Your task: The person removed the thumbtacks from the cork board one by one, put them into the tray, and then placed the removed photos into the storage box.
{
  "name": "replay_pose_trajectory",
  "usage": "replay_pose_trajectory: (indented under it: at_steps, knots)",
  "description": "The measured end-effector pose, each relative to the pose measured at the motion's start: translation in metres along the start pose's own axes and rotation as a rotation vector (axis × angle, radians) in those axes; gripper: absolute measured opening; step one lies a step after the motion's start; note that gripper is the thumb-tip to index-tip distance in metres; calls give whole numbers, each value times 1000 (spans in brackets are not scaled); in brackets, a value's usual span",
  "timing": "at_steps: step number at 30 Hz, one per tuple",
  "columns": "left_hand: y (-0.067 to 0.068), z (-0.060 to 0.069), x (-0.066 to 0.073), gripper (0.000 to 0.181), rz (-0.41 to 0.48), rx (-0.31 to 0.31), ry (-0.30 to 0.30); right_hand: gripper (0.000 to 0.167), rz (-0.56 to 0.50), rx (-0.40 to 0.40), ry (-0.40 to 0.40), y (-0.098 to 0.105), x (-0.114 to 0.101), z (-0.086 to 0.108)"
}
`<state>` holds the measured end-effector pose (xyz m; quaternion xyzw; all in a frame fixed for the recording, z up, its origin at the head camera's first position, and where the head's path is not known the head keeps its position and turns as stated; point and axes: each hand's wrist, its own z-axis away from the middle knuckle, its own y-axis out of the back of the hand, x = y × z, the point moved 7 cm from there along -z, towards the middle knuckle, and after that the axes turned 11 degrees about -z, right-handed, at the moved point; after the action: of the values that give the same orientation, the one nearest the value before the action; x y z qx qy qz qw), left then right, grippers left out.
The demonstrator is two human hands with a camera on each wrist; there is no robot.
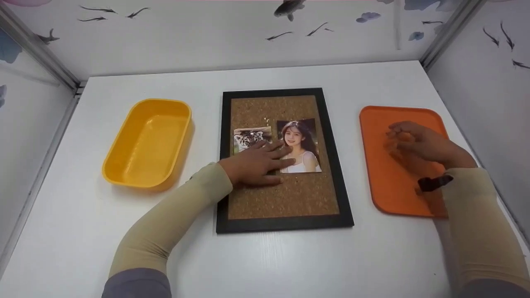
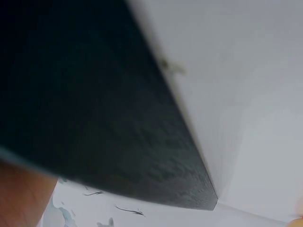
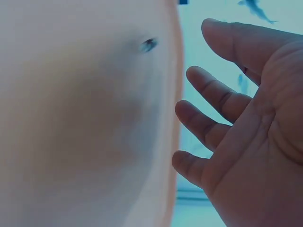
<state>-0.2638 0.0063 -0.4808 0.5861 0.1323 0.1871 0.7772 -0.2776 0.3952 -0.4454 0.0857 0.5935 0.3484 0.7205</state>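
White walls (image 1: pixel 232 37) stand around the back and sides, painted with dark fish and blue and grey blots. Inside them is a big white bench (image 1: pixel 269 265). A cork board (image 1: pixel 285 198) with a black frame (image 1: pixel 285 224) lies flat in the middle. On the right is a flat orange tray (image 1: pixel 397 194) with round corners. On the left is a deep yellow tub (image 1: pixel 145 145).

The left hand (image 1: pixel 258 163) lies on the board. Its grip is wide, with the fingers spread and pressed down. The right hand (image 1: pixel 432 147) is over the orange tray. Its grip is partly wide: the fingers bend softly, with a gap to the thumb.

The photo of a person (image 1: pixel 304 161) is on the cork, with left fingertips touching its side. The smaller tiger photo (image 1: pixel 250 138) is just beside it, and the left hand hides its bottom. By the right wrist is a small black thing (image 1: pixel 434 183).
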Motion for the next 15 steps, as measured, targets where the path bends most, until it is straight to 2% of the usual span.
replay_pose_trajectory:
  at_steps: [7, 12, 15]
  knots:
    - [1, 1, 0, 66, -6, -4, 1, 23, 62, -5, 137, -11, -41, -4]
    - [2, 0, 1, 65, -8, 0, 3, 17, 121, -34, 257, -25, -69, -3]
    - [1, 0, 1, 65, -13, 1, 3, 17, 124, -47, 302, -33, -80, -5]
